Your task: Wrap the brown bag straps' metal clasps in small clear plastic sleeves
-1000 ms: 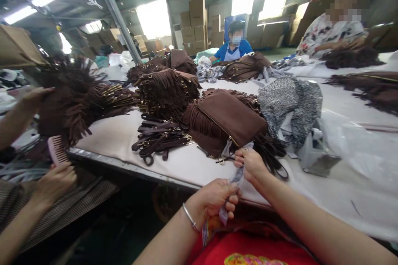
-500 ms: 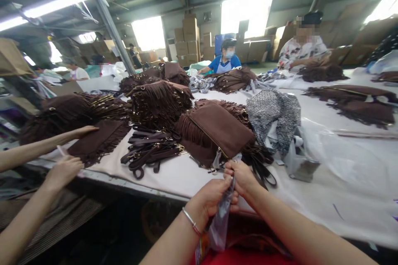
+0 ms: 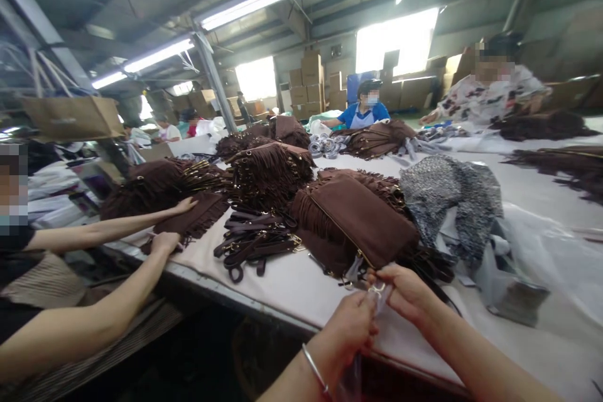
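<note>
My left hand [image 3: 353, 323], below a silver bracelet, is closed on a thin clear plastic strip [image 3: 380, 295] at the table's front edge. My right hand [image 3: 405, 289] pinches the upper end of that plastic, by a small gold ring, near the zipper end of a brown fringed bag [image 3: 365, 217]. The bag lies on top of a stack of similar bags. To its left is a heap of dark straps [image 3: 257, 239] with gold clasps. The tips of my right fingers are partly hidden by the plastic and the bag's corner.
At left, a co-worker's hands [image 3: 167, 242] rest on another brown piece [image 3: 193, 217]. More fringed bags [image 3: 271, 169] are piled behind. A grey knitted cloth [image 3: 452, 198] and clear plastic [image 3: 556, 251] lie to the right. Two people sit across the white table [image 3: 282, 292].
The view has swung left, so things appear further right. My hands remain on the plastic, and a gold ring now shows between them. The co-worker's near hand has moved onto the brown piece.
</note>
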`<state>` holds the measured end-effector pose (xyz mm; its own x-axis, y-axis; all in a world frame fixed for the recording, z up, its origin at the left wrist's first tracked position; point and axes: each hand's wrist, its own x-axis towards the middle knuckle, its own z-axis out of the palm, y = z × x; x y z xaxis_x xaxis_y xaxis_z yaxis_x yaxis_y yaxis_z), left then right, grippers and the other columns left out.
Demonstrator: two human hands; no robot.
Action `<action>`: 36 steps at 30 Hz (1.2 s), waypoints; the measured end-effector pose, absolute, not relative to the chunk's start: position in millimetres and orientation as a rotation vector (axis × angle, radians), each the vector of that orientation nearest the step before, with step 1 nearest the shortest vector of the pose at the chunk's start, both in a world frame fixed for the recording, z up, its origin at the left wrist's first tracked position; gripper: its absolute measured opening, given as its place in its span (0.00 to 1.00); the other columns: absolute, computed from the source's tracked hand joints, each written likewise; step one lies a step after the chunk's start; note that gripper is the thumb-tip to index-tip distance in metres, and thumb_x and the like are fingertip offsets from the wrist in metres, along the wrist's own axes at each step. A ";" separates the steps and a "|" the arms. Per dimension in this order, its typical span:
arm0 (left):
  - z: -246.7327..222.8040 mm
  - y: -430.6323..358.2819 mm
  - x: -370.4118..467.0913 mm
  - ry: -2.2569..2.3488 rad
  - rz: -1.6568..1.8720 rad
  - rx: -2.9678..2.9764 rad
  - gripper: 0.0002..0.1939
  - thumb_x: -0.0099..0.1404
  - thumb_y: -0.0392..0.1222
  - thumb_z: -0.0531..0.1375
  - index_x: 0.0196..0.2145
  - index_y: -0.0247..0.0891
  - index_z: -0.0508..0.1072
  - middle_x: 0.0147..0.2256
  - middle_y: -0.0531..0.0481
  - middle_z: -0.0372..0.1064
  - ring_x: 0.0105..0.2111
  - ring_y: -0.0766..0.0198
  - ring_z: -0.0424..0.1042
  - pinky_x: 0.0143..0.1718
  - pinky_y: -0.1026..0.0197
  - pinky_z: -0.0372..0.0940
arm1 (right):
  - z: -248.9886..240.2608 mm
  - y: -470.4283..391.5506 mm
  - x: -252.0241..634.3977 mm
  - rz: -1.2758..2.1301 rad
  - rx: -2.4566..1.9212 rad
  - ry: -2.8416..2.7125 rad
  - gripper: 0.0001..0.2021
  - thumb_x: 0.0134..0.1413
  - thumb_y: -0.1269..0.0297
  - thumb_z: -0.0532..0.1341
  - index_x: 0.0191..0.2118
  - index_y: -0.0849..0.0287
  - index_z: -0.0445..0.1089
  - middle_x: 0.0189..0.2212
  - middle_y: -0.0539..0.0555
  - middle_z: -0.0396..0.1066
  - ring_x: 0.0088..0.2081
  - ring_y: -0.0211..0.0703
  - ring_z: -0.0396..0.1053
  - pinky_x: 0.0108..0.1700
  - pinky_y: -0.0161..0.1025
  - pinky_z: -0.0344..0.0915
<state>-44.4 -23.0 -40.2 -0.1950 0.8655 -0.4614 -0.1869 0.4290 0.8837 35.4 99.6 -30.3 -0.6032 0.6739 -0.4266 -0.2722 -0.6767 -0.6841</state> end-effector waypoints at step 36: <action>-37.3 -19.5 -43.5 1.607 1.281 0.843 0.16 0.66 0.53 0.51 0.26 0.40 0.62 0.18 0.56 0.57 0.19 0.68 0.55 0.22 0.63 0.50 | 0.1 98.0 76.5 0.208 -0.177 -2.837 0.08 0.59 0.72 0.56 0.34 0.57 0.72 0.34 0.54 0.73 0.38 0.43 0.64 0.43 0.42 0.54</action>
<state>-43.5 -19.5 -37.3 -0.3743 0.8998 -0.2241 -0.0178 0.2346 0.9719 76.5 98.0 0.1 -0.9503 0.1417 0.2774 0.0998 0.9821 -0.1599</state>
